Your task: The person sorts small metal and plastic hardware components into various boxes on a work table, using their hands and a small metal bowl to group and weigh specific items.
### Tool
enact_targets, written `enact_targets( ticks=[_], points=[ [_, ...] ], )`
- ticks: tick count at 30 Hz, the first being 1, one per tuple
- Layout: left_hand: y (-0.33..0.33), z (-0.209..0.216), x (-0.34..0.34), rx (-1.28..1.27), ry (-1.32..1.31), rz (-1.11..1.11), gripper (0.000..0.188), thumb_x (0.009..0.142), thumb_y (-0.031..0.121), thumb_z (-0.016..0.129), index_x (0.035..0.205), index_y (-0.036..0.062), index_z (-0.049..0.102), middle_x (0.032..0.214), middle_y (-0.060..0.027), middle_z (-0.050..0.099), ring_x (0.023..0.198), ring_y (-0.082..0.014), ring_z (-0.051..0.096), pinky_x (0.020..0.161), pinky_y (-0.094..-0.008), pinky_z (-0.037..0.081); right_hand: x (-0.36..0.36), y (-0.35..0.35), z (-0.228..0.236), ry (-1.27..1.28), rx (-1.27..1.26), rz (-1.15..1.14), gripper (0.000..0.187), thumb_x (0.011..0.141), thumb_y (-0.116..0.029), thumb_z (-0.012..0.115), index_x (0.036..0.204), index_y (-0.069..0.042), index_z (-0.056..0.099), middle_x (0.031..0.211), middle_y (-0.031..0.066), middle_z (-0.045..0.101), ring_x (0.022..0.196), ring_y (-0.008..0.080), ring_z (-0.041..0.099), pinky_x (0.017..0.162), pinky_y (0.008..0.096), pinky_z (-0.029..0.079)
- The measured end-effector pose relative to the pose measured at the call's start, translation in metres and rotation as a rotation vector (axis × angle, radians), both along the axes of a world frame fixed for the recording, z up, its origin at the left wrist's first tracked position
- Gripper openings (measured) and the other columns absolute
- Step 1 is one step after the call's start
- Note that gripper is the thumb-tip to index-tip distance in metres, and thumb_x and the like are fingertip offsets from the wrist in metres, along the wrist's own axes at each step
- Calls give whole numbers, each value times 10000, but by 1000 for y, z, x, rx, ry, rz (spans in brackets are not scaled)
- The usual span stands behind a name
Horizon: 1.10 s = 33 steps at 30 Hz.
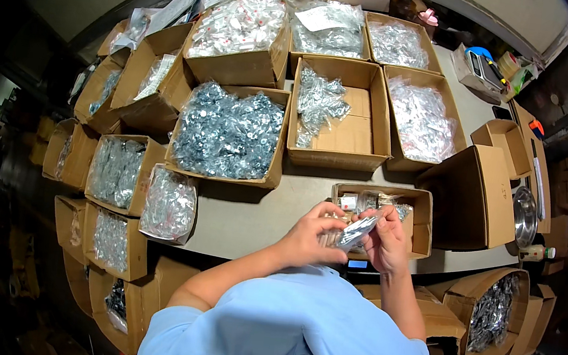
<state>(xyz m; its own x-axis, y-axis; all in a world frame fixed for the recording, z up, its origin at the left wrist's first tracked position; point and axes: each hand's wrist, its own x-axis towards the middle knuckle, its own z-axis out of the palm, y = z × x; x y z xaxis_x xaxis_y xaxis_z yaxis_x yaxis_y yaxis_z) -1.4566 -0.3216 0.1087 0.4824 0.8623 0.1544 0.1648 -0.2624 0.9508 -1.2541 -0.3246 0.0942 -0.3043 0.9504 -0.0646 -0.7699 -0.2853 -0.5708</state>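
A small clear plastic bag of slim silvery parts (pixel 358 232) is held up in front of my chest. My right hand (pixel 389 243) pinches the bag's upper right edge between thumb and fingers. From the other side my left hand (pixel 308 239) curves around the bag's lower left, thumb below and fingers above. Right beneath both hands stands a small cardboard box (pixel 422 226) with several small bags inside, partly hidden by my hands. A scale with a lit blue display (pixel 358 264) shows at the table's front edge, under the hands.
Beyond lies a box (pixel 338 160) partly filled with bagged metal parts. Left of it is a box of dark metal pieces in bags (pixel 229 132). More filled cartons ring the table (pixel 235 232). At right stand a tall carton (pixel 469 200), a metal bowl (pixel 523 215) and a bottle (pixel 537 252).
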Motion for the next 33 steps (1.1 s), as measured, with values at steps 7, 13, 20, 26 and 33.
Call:
enact_targets(
  ticks=[7, 13, 20, 26, 33],
  points=[
    [-11, 21, 6, 297, 87, 208, 263, 663, 24, 714, 918, 33, 651, 1035, -111, 531, 795, -223, 607, 710, -315, 512, -14, -7, 3, 234, 128, 14, 106, 929, -150, 494, 992, -89, 433, 1057, 134, 560, 1141, 288, 498, 913, 377, 472],
    [-12, 13, 6, 301, 9, 238, 299, 640, -15, 716, 932, 23, 658, 1049, -114, 519, 766, -199, 589, 697, -299, 503, -15, -7, 9, 200, 110, 30, 97, 930, -140, 488, 984, -83, 430, 1060, 139, 558, 1149, 291, 491, 915, 368, 474],
    [-13, 6, 4, 267, -23, 221, 303, 645, -3, 722, 943, 20, 668, 1051, -114, 516, 750, -179, 572, 693, -285, 487, -15, -10, 12, 189, 93, 19, 98, 929, -140, 491, 955, -80, 417, 1069, 147, 557, 1149, 292, 498, 894, 344, 490],
    [-14, 4, 1, 270, -22, 201, 301, 649, -10, 711, 946, 22, 675, 1067, -116, 511, 763, -178, 577, 698, -280, 483, -15, -10, 9, 211, 126, 44, 107, 928, -136, 491, 976, -75, 417, 1054, 149, 569, 1120, 295, 515, 867, 346, 510],
    [-8, 2, 1, 39, 88, 322, 466, 715, -15, 639, 1169, 46, 550, 1134, -149, 464, 858, -247, 570, 780, -304, 478, -13, -7, 12, 136, 124, 46, 141, 931, -178, 489, 960, -73, 398, 1025, 147, 550, 1077, 305, 547, 906, 431, 479]
  ],
)
